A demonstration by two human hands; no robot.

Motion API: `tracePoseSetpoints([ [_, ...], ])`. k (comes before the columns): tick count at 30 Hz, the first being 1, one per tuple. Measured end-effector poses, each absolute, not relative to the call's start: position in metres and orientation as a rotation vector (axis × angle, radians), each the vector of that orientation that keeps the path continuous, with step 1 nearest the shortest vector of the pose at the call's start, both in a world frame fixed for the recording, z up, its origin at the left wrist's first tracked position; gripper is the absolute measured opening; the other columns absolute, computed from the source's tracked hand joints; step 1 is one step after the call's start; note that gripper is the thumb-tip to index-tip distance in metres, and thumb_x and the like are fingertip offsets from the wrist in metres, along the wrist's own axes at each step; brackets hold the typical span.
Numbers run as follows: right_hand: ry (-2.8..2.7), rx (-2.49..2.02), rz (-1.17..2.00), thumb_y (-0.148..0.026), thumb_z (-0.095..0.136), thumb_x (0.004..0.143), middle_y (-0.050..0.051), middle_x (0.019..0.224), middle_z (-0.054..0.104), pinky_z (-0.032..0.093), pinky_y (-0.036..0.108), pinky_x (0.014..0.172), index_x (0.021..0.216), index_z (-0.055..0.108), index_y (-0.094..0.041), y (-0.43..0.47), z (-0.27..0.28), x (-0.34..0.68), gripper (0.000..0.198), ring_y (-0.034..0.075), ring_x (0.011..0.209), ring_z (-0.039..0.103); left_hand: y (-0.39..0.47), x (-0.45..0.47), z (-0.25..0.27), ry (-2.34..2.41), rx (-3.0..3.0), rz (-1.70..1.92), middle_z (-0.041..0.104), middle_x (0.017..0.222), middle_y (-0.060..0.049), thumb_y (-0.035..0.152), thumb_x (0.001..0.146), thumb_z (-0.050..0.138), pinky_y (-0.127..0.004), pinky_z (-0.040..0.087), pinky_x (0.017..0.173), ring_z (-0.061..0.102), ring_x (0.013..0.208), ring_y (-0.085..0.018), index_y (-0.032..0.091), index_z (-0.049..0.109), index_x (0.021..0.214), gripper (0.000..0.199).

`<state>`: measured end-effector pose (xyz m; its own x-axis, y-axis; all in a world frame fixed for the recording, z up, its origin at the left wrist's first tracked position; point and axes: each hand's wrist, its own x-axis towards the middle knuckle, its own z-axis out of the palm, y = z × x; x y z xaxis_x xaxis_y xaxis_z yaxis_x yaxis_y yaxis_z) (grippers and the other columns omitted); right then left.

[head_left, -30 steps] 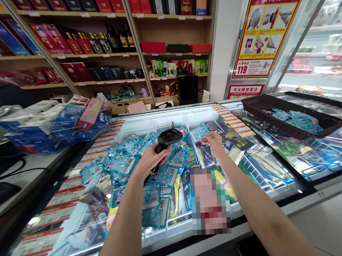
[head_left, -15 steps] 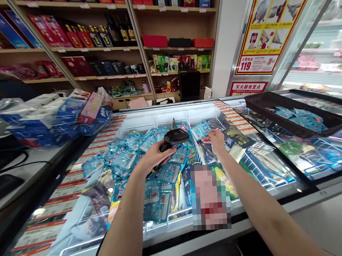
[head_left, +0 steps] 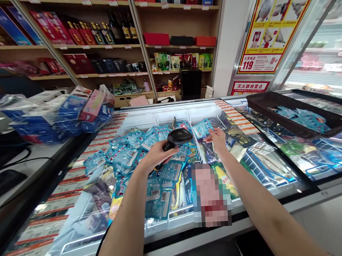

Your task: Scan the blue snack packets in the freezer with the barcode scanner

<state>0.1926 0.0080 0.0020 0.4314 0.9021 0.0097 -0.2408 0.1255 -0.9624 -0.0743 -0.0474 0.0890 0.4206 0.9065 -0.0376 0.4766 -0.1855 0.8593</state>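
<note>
Past the freezer's pale near rim [head_left: 194, 239], I see two bare forearms [head_left: 124, 222] stretched over the goods. The left hand [head_left: 160, 156] has its fingers curled round the handle of a black scanner [head_left: 179, 136], whose rounded head points toward the right hand [head_left: 216, 139]. Below, a heap of blue packets [head_left: 123, 157] spreads through the left compartment, a few lying barcode-side up. The right hand is pinching a single packet [head_left: 202, 128] by its near right corner, thumb against fingers, just beyond the scanner and above the compartment right of the wire divider [head_left: 198, 151]. It looks flat, glossy and light blue with paler print; I think there is a barcode toward its left end, but the lettering is too small for me to read. Off to the right, a dark brown tray [head_left: 261, 102] holds similar packets. Farther back, wooden shelves [head_left: 179, 20] carry dark bottles [head_left: 125, 31] and red boxes [head_left: 156, 39].
</note>
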Motion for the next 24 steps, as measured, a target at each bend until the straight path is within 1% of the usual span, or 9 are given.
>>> tracePoseSetpoints([
  [10, -0.746, -1.169, 0.950, -0.028, 0.062, 0.086, -0.003, 0.045, 0.062, 0.052, 0.027, 0.041, 0.106, 0.052, -0.016, 0.0057, 0.0027, 0.1940, 0.025, 0.020, 0.042, 0.064, -0.0478, -0.0748, 0.0910, 1.164, 1.826, 0.612, 0.052, 0.049, 0.003, 0.050, 0.080, 0.063, -0.027, 0.033, 0.054, 0.045, 0.047, -0.013, 0.020, 0.056, 0.074, 0.031],
  [17, -0.747, -1.185, 0.945, -0.027, 0.061, 0.086, -0.003, 0.044, 0.061, 0.050, 0.025, 0.042, 0.106, 0.052, -0.016, 0.0081, 0.0002, 0.1961, 0.025, 0.020, 0.043, 0.064, -0.0479, -0.0760, 0.0902, 1.148, 1.845, 0.612, 0.051, 0.049, 0.003, 0.052, 0.082, 0.061, -0.027, 0.033, 0.055, 0.046, 0.048, -0.013, 0.019, 0.056, 0.074, 0.034],
  [21, -0.755, -1.182, 0.940, -0.028, 0.061, 0.085, -0.003, 0.045, 0.061, 0.050, 0.027, 0.043, 0.106, 0.052, -0.016, 0.0113, -0.0036, 0.1975, 0.025, 0.020, 0.044, 0.064, -0.0477, -0.0761, 0.0898, 1.131, 1.820, 0.639, 0.050, 0.049, 0.004, 0.051, 0.083, 0.061, -0.027, 0.034, 0.055, 0.046, 0.048, -0.013, 0.019, 0.056, 0.080, 0.032],
  [24, -0.752, -1.191, 0.937, -0.031, 0.062, 0.084, -0.003, 0.046, 0.061, 0.051, 0.028, 0.045, 0.107, 0.053, -0.017, 0.0120, -0.0048, 0.1995, 0.028, 0.021, 0.047, 0.065, -0.0478, -0.0766, 0.0893, 1.157, 1.773, 0.702, 0.050, 0.050, 0.005, 0.051, 0.080, 0.064, -0.026, 0.033, 0.053, 0.046, 0.047, -0.013, 0.019, 0.055, 0.083, 0.033],
])
